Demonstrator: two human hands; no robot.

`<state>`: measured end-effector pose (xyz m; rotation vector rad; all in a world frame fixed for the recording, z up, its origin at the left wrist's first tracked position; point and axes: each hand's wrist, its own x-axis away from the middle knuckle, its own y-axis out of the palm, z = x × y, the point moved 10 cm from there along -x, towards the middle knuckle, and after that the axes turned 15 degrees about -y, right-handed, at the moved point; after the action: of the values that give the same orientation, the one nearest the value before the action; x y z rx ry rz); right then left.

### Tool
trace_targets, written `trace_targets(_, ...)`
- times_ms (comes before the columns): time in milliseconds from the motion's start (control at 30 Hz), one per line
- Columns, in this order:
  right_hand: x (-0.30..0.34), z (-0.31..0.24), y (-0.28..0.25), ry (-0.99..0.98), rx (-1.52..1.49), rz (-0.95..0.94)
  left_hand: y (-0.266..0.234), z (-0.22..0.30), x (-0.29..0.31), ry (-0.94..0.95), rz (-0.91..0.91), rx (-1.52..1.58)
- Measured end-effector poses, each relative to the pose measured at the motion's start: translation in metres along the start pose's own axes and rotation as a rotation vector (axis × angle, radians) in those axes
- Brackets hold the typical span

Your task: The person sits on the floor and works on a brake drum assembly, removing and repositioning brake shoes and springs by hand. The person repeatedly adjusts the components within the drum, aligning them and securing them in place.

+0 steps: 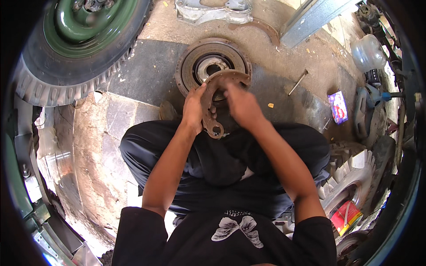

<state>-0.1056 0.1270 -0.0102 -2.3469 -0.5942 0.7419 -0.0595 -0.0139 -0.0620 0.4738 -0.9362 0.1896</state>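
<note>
A rusty, crescent-shaped brake shoe (212, 101) is tilted up over my crossed legs, its end with a round hole pointing down toward my lap. My left hand (194, 108) is closed on its left edge, the thumb lying along the metal. Inside the shoe's curve is my right hand (242, 104), its fingers curled and blurred by motion near the upper arc. Whatever the right fingers hold is too smeared to name. Just beyond, a round rusty metal disc part (184, 66) with a ringed centre lies on the floor, partly covered by the shoe.
A large tyre on a green wheel (84, 66) stands at the far left. A grey metal casting (213, 13), another curved shoe (264, 29) and a metal post (310, 22) are ahead. Rightward are a bolt (298, 83), a purple packet (338, 107), a plastic bottle (368, 53) and a red tin (346, 218).
</note>
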Motion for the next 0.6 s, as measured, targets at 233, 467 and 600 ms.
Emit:
trace_targets(233, -0.001, -0.027, 0.006, -0.136, -0.014, 0.045, -0.008, 0.003, -0.004, 0.036, 0.009, 0.001)
trace_targets(467, 0.008, -0.038, 0.014, -0.301, 0.004, 0.045, -0.007, 0.011, -0.005, 0.118, 0.016, -0.085)
trace_targets(600, 0.001, -0.003, 0.003, -0.160, 0.266, 0.025, -0.012, 0.014, -0.006, 0.161, 0.110, -0.164)
